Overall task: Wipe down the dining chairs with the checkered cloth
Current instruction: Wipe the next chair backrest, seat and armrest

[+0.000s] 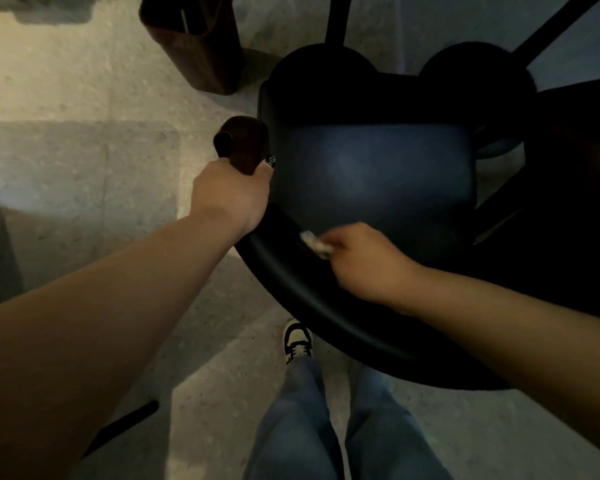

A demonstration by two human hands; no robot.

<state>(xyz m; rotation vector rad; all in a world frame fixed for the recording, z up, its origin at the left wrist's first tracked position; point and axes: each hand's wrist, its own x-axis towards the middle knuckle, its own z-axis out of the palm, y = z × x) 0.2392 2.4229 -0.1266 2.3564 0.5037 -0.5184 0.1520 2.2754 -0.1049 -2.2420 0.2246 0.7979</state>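
Poking from the right hand (364, 261) grip's pinch, checkered cloth (315, 244) on chair backrest (291, 299)

1. Looks like a dim café or restaurant dining area.
2. Shown by rough concrete floor (84, 109), dark curved-back dining chair (371, 174), black metal legs (336, 19) overhead, brown wooden furniture (194, 39).

Left hand (231, 194) on the dark chair (371, 174) armrest, right hand (362, 263) gripping the cloth (314, 244) against its backrest.
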